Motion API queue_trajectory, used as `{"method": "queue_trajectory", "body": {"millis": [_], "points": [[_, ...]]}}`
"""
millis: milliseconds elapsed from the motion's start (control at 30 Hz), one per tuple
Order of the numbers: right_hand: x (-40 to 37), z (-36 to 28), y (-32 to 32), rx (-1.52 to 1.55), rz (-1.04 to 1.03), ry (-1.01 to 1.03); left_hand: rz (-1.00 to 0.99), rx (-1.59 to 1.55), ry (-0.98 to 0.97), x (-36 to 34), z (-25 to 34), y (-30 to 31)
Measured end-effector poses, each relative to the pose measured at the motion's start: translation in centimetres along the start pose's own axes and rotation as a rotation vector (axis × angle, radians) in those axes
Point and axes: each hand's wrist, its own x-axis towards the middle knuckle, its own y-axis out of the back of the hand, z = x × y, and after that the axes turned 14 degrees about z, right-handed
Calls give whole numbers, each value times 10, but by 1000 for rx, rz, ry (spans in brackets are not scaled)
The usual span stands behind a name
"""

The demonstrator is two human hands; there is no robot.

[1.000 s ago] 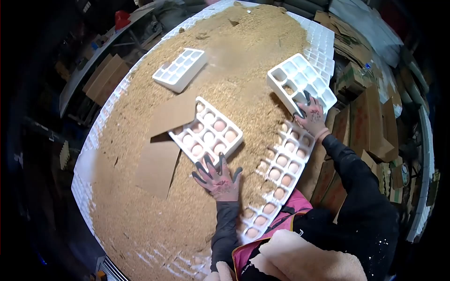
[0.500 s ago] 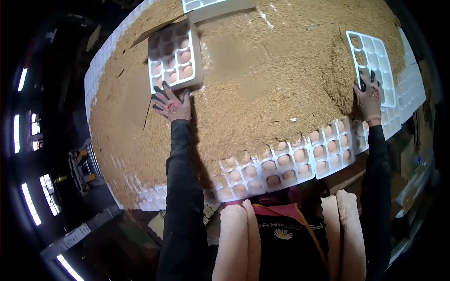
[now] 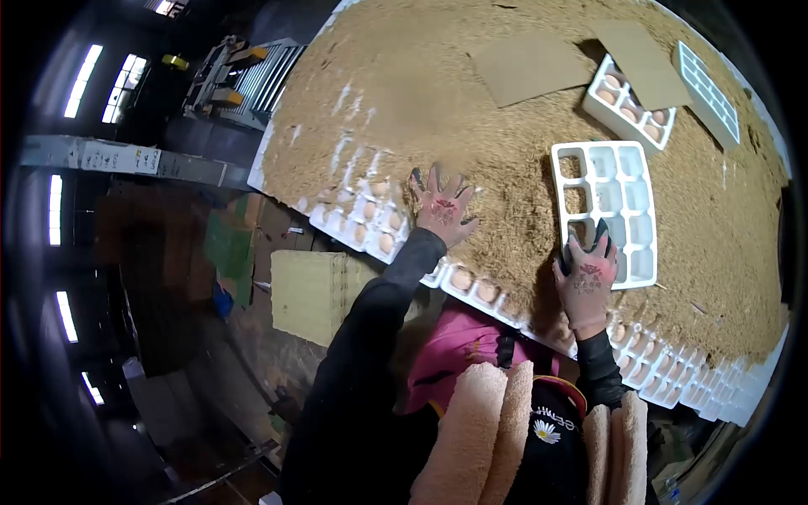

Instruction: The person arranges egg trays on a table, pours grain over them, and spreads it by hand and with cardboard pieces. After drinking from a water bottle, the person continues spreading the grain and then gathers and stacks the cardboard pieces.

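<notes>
My left hand (image 3: 443, 208), in a work glove, lies with spread fingers on the loose tan husk-like material (image 3: 505, 160). Beside it, to the left, eggs (image 3: 385, 242) show in white trays (image 3: 332, 223) partly under the husks. My right hand (image 3: 587, 282), also gloved, grips the near left part of a white tray with square cells (image 3: 629, 215). No eggs show in that tray; husks show through some left cells. Behind it stands a white tray with several eggs (image 3: 627, 109), partly under a cardboard sheet (image 3: 644, 63).
More egg trays (image 3: 665, 374) line the near right edge. Another white tray (image 3: 707, 94) stands at the far right. A second cardboard sheet (image 3: 530, 67) lies on the husks. A pale yellow block (image 3: 307, 295) is below the near edge; a roller conveyor (image 3: 265, 80) stands left.
The view has turned left. My left hand has left the egg tray's edge and moved left onto the husks. My right hand has brought the white tray left, nearer the egg tray.
</notes>
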Motion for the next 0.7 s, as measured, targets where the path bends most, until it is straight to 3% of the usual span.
{"method": "queue_trajectory", "body": {"millis": [133, 200, 233, 267, 333, 367, 433, 467, 533, 600, 633, 667, 700], "points": [[43, -127, -56, 59, 24, 133, 43, 154, 124, -50, -136, -29], [58, -192, -80, 122, -50, 255, 1, -125, 380, -53, -211, 14], [63, -220, -93, 153, -80, 344, 380, 78, 397, -86, -251, -42], [68, -249, -104, 195, -64, 424, 148, 34, 426, -79, -282, -7], [84, -291, -134, 239, -22, 539, 245, 4, 651, -66, -339, -8], [101, -311, -143, 203, 32, 561, 210, 168, 719, -66, -369, -30], [136, -327, -168, 253, 130, 596, 137, -39, 936, -52, -391, -36], [144, -329, -175, 223, 82, 651, 65, -116, 941, -48, -385, -34], [140, -323, -161, 118, -90, 728, 22, 478, 438, -74, -365, -119], [108, -294, -137, 263, -4, 723, -6, -220, 417, -63, -289, -32], [95, -279, -119, 241, 2, 708, 26, -388, 313, -77, -261, -38], [82, -258, -100, 227, -28, 656, 30, -218, 135, -77, -237, -8], [71, -245, -75, 319, -115, 455, -41, -183, 111, -71, -234, 2]]}}
